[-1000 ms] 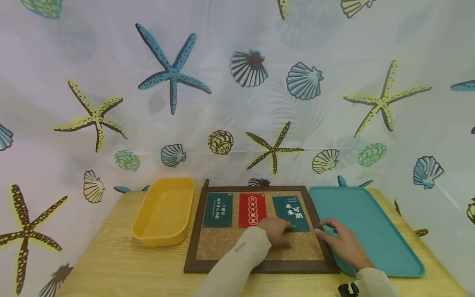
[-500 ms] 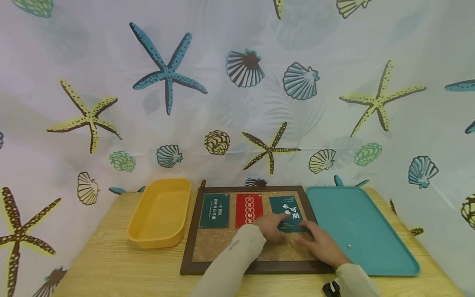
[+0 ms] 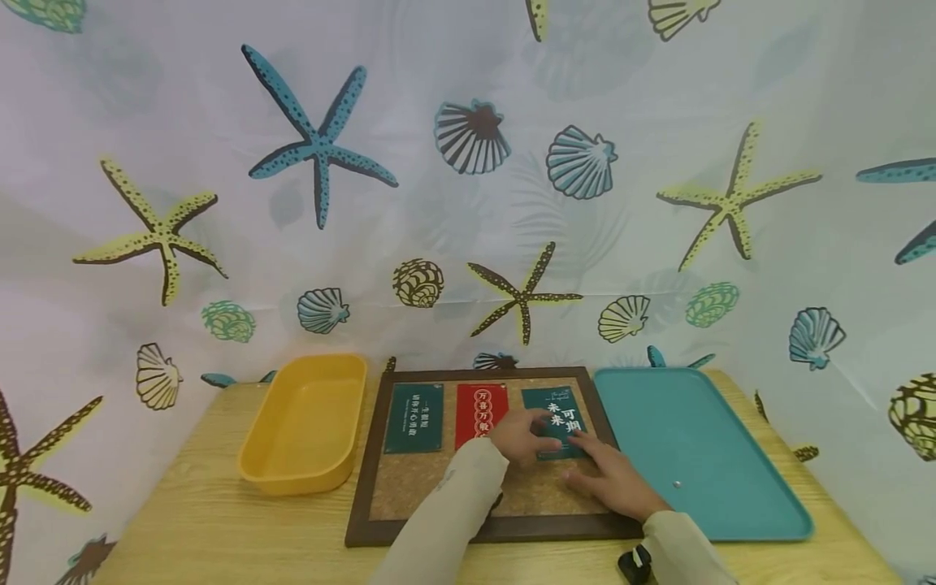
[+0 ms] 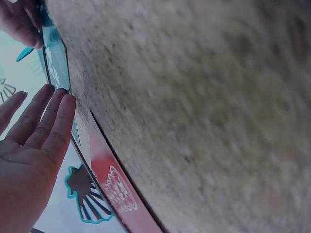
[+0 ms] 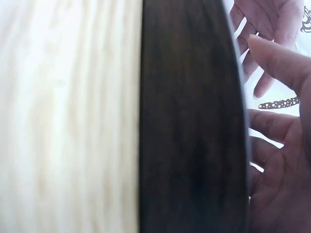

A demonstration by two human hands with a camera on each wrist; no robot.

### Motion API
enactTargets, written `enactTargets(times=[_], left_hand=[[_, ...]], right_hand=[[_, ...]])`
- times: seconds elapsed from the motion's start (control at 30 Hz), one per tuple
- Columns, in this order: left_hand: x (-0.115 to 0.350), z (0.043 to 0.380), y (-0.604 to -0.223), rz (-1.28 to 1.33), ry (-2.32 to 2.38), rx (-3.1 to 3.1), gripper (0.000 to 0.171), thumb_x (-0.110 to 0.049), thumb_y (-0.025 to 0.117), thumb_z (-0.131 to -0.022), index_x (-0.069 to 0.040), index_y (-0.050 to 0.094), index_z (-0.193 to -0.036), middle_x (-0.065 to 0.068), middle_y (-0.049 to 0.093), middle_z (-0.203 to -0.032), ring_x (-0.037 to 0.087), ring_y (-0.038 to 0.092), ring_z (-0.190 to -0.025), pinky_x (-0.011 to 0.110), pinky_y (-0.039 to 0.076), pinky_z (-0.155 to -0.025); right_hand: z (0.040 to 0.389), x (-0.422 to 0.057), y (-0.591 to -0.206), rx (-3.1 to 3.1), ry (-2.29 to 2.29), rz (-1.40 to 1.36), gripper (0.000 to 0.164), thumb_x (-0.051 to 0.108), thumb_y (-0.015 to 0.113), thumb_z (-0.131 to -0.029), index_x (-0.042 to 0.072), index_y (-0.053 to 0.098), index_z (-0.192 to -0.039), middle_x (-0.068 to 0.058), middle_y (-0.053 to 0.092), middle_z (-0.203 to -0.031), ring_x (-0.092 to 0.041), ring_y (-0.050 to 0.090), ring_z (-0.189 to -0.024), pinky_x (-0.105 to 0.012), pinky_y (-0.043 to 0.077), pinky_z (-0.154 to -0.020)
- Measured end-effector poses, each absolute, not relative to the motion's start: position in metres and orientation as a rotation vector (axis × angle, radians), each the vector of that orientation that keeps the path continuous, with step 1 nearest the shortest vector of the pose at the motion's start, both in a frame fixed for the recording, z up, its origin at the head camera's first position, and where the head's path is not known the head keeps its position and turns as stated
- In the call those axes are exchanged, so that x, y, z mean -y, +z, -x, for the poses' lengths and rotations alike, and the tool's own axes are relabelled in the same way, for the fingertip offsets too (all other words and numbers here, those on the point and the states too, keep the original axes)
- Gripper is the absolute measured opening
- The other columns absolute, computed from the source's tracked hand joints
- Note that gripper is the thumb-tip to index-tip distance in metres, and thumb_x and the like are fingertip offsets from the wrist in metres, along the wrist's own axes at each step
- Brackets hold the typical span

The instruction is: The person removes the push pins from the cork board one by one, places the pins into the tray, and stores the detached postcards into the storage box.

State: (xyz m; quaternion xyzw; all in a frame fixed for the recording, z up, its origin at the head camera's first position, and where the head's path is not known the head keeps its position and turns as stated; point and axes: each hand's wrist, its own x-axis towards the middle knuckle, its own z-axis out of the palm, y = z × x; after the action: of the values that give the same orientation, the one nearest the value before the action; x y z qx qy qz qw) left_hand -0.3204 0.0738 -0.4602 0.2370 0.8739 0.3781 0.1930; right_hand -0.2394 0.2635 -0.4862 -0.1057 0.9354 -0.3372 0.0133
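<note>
A teal card with white characters lies on the right part of a cork board framed in dark brown. Over the card's left side reaches my left hand, its fingers straight in the left wrist view, fingertips right at the card. My right hand comes from the right, fingertips at the card's lower right edge. Thumb and fingers of that hand are spread apart, as the right wrist view shows. A red card in the middle is partly hidden by the left hand. Another teal card is at the left.
A yellow tray stands left of the board. To the right, a flat teal tray holds a small shiny pin-like piece. A white curtain with starfish and shells hangs behind the wooden table.
My right hand has moved left from the board's right frame onto the card's lower edge, uncovering the small shiny piece on the teal tray. The left hand stays near the card. The view has turned slightly right.
</note>
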Motion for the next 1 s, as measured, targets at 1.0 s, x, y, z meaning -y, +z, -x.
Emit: enactTargets(times=[1.0], left_hand=[[-0.086, 0.337, -0.472, 0.110, 2.074, -1.928, 0.051, -0.030, 0.051, -0.100, 0.003, 0.048, -0.139, 0.022, 0.053, -0.135, 0.035, 0.053, -0.121, 0.042, 0.049, -0.094]], right_hand=[[0.244, -0.258, -0.495, -2.976, -0.969, 0.239, 0.068, 0.044, 0.067, -0.087, -0.002, 0.053, -0.135, -0.016, 0.038, -0.150, -0.043, 0.029, -0.138, -0.062, 0.014, -0.110]])
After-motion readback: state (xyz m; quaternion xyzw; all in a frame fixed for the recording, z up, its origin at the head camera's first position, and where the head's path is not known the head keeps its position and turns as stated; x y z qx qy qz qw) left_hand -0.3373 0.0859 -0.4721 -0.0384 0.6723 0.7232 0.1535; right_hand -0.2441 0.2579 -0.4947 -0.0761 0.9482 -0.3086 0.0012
